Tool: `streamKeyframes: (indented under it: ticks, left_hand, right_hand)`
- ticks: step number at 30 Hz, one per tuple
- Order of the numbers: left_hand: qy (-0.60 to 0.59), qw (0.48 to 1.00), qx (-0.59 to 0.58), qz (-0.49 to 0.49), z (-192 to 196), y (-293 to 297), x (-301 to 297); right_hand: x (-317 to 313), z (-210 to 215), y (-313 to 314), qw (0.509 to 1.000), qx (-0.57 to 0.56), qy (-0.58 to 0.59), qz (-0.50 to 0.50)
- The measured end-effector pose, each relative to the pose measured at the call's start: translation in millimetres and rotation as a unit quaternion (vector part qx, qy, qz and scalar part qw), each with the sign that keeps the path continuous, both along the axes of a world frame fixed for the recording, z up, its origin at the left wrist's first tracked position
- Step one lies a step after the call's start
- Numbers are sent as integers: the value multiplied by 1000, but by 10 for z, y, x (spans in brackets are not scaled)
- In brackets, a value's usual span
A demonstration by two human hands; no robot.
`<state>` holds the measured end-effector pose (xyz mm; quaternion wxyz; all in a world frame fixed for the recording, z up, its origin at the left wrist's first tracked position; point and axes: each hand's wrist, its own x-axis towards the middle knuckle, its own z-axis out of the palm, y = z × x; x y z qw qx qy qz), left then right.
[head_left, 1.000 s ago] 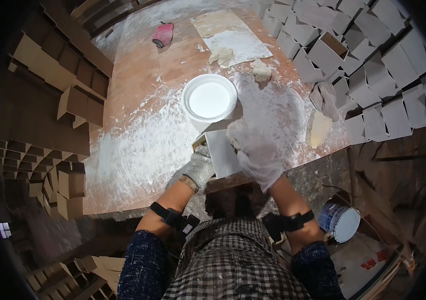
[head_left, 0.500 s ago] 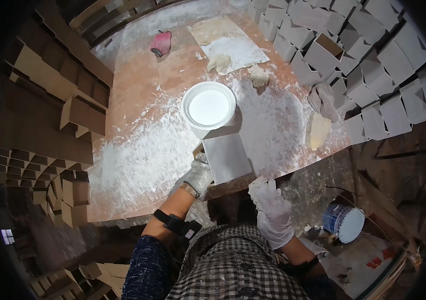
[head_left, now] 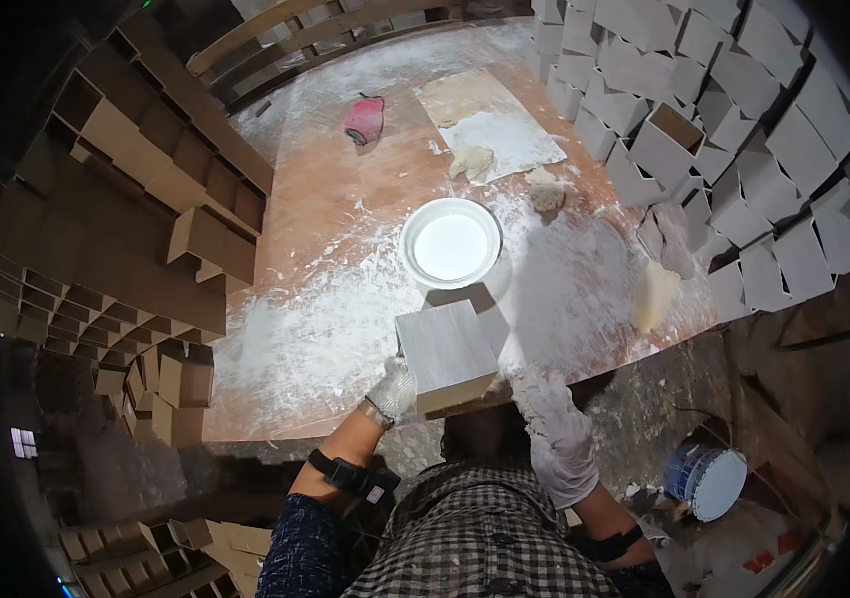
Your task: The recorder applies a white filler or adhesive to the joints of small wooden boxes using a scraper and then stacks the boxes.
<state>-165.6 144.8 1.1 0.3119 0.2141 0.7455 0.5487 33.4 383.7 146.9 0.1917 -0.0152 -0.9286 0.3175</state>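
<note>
My left hand [head_left: 394, 388], in a pale knit glove, grips the left side of a cardboard box [head_left: 448, 344]. The box's upper face has a whitish-grey coat, while the side toward me is bare brown. My right hand [head_left: 555, 434] wears a white-smeared glove and sits just right of the box. Its fingers are bunched forward; whatever they hold is hidden by white smears. Beyond the box stands a white bowl [head_left: 409, 261] of white liquid. The box is over the near edge of a white-splashed table [head_left: 315, 219].
Brown open boxes [head_left: 211, 244] are stacked on the left, white-coated boxes [head_left: 764, 199] on the right. On the table lie a pink cloth [head_left: 365, 120], a white sheet [head_left: 505, 140] and yellowish lumps [head_left: 654, 296]. A blue-and-white bucket [head_left: 709, 481] stands below, right.
The box has turned in my left hand, so its brown side now shows toward me. My right hand has come closer to the box's right edge. The whole view has shifted.
</note>
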Motion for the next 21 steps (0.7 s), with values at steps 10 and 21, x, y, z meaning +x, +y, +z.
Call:
streamKeyframes:
  ticks: [10,21]
  left_hand:
    - [93,988,-61,-105,-164,274,-75]
    - [439,887,-103,-97,-216,507,132]
  right_hand:
    - [-708,74,-242,981,179,70,-3]
    - [-508,-138,-319,961,267,73,-2]
